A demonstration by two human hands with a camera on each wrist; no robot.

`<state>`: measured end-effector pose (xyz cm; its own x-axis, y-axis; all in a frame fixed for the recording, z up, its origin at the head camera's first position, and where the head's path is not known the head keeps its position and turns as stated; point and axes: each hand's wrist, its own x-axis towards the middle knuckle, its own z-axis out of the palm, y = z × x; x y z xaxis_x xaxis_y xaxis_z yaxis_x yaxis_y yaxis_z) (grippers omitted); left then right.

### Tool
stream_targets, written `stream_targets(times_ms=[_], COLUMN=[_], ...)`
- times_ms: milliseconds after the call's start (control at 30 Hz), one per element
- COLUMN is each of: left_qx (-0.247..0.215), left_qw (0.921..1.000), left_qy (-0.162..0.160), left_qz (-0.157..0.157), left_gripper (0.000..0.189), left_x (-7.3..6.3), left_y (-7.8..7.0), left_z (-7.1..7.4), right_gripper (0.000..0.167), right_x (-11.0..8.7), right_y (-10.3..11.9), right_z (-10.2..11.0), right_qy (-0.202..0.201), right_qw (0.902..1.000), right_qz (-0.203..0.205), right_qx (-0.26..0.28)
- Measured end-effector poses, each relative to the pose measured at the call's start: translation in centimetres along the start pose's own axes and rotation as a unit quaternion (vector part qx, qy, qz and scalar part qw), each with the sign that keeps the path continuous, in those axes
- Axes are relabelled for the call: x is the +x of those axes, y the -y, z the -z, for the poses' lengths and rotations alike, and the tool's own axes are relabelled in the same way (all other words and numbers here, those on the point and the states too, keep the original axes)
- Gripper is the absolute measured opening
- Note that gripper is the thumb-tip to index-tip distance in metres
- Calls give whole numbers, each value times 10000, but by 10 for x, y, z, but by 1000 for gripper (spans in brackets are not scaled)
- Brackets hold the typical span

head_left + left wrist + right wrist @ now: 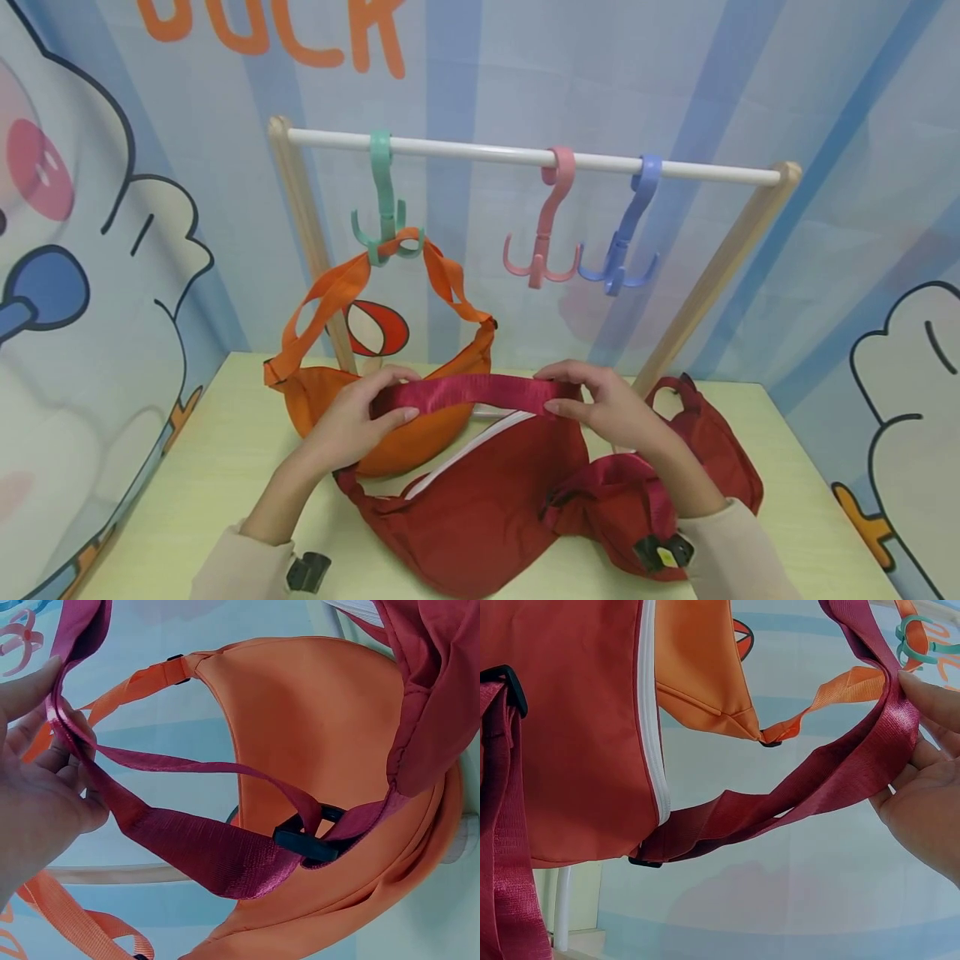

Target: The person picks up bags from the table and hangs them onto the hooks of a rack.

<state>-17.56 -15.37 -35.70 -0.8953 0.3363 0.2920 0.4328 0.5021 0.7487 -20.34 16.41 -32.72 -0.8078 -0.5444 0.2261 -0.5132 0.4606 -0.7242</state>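
**Magenta strap [472, 390] pinched in two places**

Left hand [363, 421] and right hand [603, 407] both have fingers clamped on it — above the surface [180, 500], with its red bag [480, 504] below. Behind — an orange bag [420, 442] hangs from the green hook [383, 187].

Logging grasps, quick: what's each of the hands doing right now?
Left hand: holding the magenta strap of the large red bag.
Right hand: holding the same strap, farther right.

Magenta strap [472, 390] partly hidden, lettering [282, 25] cropped
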Motion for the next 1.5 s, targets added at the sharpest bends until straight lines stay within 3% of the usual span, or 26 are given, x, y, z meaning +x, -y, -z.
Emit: stream_targets(times_ms=[1500], left_qx=[142], left_qw=[9996], left_qy=[-63], left_qz=[-243], left_gripper=[31], left_x=[11], left_y=[-21], left_z=[10], right_gripper=[30], right_x=[4], right_y=[5], right_z=[14], right_qy=[-267], right_qw=[9992], right_qz=[276], right_qx=[-149])
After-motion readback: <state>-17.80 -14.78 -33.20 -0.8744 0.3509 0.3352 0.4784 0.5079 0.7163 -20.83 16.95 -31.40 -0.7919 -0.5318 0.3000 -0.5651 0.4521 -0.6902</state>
